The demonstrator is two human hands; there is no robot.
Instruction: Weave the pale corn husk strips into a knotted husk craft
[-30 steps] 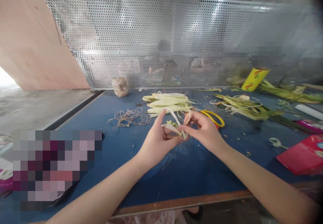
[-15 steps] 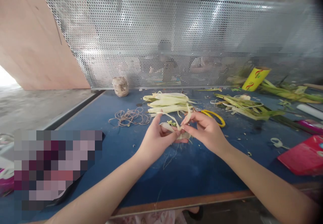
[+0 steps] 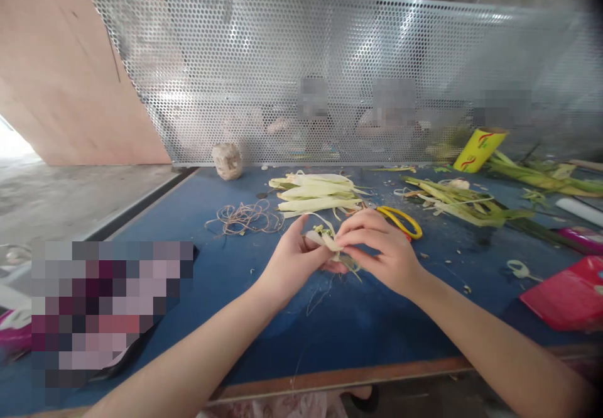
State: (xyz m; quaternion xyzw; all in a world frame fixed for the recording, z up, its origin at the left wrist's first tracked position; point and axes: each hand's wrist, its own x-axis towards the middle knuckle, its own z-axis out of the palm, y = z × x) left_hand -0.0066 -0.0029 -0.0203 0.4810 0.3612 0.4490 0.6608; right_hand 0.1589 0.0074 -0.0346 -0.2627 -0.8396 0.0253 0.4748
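Note:
Between my two hands is a small bundle of pale corn husk strips (image 3: pixel 333 242), with a little greenish tuft in it. My left hand (image 3: pixel 296 258) grips the bundle from the left, thumb on top and fingers underneath. My right hand (image 3: pixel 379 242) pinches the same husk from the right, its fingertips close to my left thumb. Just beyond the hands lies a pile of pale green corn husks (image 3: pixel 320 190). Scissors with yellow handles (image 3: pixel 400 220) rest beside my right hand, their blades partly hidden. Left of the hands sits a loose tangle of brown twine (image 3: pixel 247 218).
A perforated metal screen (image 3: pixel 282 60) closes off the back of the blue table (image 3: pixel 264 342). Greenish husks (image 3: pixel 461 201), a yellow tube (image 3: pixel 480 149) and a red packet (image 3: pixel 565 292) lie right. A twine ball (image 3: pixel 227 161) stands back left; a blurred-out flat object (image 3: pixel 108 311) lies front left.
My right hand has turned over the bundle and its raised fingers have come down. The husk strip that stood up by it is now folded down. My left hand keeps its hold.

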